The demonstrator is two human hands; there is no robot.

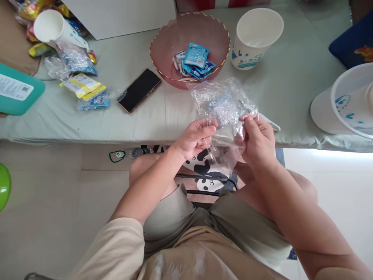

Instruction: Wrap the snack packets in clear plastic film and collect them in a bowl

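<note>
Between my two hands is a clear plastic bag (224,136), crinkled, with something shiny and bluish inside that I cannot make out. My left hand (198,136) pinches its left side, thumb over curled fingers. On the opposite side my right hand (258,136) grips it, also closed. The bag hangs over the front edge of the cloth-covered surface (140,124). Just beyond it stands a pink ribbed bowl (163,46) with a gold rim, holding several small blue packets (196,55). A white paper cup (256,39) is to the bowl's right.
A black phone (140,90) lies left of the bowl, near yellow packets (83,85) and another paper cup (49,27). At the left edge is a teal container (20,89). A translucent bin (323,109) stands at right. A plastic bottle (136,152) is below the edge.
</note>
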